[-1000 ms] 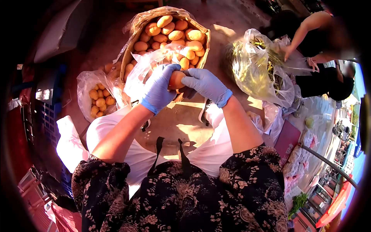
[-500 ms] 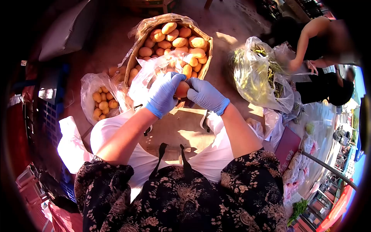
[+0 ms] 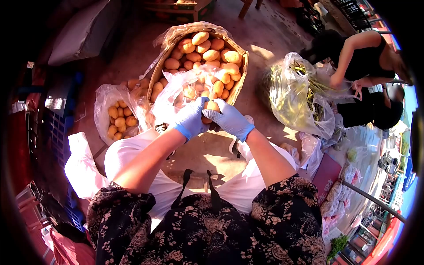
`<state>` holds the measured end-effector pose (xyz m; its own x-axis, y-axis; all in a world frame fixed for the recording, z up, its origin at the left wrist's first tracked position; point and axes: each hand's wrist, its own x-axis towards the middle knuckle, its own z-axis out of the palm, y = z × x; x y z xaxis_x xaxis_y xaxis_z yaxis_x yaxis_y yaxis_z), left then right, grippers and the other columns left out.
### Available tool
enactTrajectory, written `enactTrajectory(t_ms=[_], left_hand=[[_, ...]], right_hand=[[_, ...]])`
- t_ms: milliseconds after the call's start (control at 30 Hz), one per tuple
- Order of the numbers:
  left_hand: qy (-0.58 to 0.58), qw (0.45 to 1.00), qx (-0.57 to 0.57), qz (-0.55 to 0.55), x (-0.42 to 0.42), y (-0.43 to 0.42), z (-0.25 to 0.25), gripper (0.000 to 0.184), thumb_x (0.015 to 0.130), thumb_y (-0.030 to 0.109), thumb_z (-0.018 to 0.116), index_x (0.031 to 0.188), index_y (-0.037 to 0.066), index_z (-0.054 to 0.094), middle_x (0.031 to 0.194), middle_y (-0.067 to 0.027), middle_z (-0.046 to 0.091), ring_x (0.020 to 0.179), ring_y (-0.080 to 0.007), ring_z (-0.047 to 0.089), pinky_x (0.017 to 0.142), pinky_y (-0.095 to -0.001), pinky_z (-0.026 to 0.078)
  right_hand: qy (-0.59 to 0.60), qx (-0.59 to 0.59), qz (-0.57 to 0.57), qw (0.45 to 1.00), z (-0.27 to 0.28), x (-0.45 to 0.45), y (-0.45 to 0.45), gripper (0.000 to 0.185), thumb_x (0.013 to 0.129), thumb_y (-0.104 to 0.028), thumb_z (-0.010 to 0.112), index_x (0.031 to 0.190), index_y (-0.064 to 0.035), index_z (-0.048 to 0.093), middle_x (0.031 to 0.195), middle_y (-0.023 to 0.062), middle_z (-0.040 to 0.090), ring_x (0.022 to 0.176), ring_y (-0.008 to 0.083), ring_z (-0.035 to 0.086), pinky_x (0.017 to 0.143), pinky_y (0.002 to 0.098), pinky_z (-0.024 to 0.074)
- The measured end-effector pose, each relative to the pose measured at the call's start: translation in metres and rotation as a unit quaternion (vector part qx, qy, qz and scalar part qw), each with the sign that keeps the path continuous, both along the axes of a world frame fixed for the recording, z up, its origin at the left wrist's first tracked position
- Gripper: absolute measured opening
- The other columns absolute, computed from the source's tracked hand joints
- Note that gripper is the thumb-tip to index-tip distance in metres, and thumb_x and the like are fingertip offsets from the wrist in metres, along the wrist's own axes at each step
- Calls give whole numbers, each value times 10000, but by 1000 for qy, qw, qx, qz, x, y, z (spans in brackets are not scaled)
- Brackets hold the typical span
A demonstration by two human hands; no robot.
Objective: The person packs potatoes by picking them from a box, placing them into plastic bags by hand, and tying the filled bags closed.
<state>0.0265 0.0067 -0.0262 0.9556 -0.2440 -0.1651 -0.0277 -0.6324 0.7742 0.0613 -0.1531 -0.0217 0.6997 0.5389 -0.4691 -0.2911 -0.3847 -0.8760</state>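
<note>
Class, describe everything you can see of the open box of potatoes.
The open box looks like brown cardboard, with an angular rim. It stands upright on the floor, filled with tan potatoes. Crinkled clear plastic covers part of its near side, and more is bunched along its far rim. Plastic and the gloved left hand and right hand mostly hide its near edge; whether the hands touch it is unclear.

Upper right: a clear plastic bag (image 3: pixel 293 101) is holding long green stalks (image 3: pixel 311 86), and a co-worker (image 3: pixel 364 55) in black is reaching toward it with one arm. Lower right: a dark red box (image 3: pixel 326 176) is sitting beside pink-and-white bundles (image 3: pixel 339 196), past which a slim pole (image 3: pixel 373 201) is slanting. Left: blue plastic crating (image 3: pixel 56 139) is standing below a grey, ribbed object (image 3: pixel 86 33), partly in shadow.
</note>
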Motion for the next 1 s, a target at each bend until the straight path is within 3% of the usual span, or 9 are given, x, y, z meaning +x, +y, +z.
enactTrajectory(t_ms=[200,333,467,500,667,800,900,967,1000], left_hand=[[115,990,75,30,24,10,16,473,575,361,795,880,49,614,781,-110,654,702,-237,643,640,-346,505],[267,962,-41,37,52,28,24,273,701,171,714,935,59,628,731,-49,626,566,-74,577,485,-214,468],[172,984,37,-37,99,61,-69,380,719,193,688,1025,-4,577,784,-87,623,661,-135,594,582,-263,504],[154,976,126,-86,105,60,-60,490,702,210,682,1113,-15,539,938,-128,623,853,-194,599,761,-298,497],[78,978,182,-59,112,67,-131,923,651,295,732,1405,58,254,1344,-198,397,1269,-330,342,1058,-371,274],[38,980,193,8,120,74,-170,901,672,367,726,1382,48,273,1267,-219,453,1177,-379,433,996,-398,356],[32,972,231,33,125,74,-170,730,715,301,688,1324,58,368,1184,-189,501,1094,-364,480,927,-418,400],[3,965,259,47,121,66,-166,654,719,267,673,1285,61,418,1127,-176,522,1037,-348,504,887,-424,418],[-7,961,274,41,119,62,-162,645,708,250,675,1271,56,426,1110,-182,526,1017,-354,509,880,-424,418]], right_hand=[[-326,-16,10,945,3,12,10,534,769,-365,675,1070,41,502,969,246,606,890,325,610,786,370,475],[-236,-49,27,970,7,47,26,564,749,-338,716,1118,30,500,1018,156,594,946,186,577,801,298,479],[39,104,-30,993,-22,84,34,399,801,-173,656,1128,23,537,995,71,620,888,155,592,727,266,495],[32,119,-65,990,-51,90,34,371,823,-157,642,1135,15,542,1000,59,616,896,152,589,737,277,502],[256,174,-169,936,-151,112,51,287,866,-154,584,1121,-28,541,1056,85,573,884,202,595,630,301,554],[285,182,-167,926,-172,129,53,203,883,-149,551,1037,-18,574,931,77,620,701,153,601,590,248,515],[-126,133,-176,967,-174,166,18,116,820,-120,598,825,-13,642,726,75,640,664,166,608,582,293,489],[-537,-240,-69,806,-142,205,-13,322,741,-155,641,1038,-44,580,918,133,613,832,313,598,744,390,486],[-548,-323,-40,770,-133,214,-19,378,730,-194,621,1075,-51,565,921,146,607,862,339,580,774,422,473]])
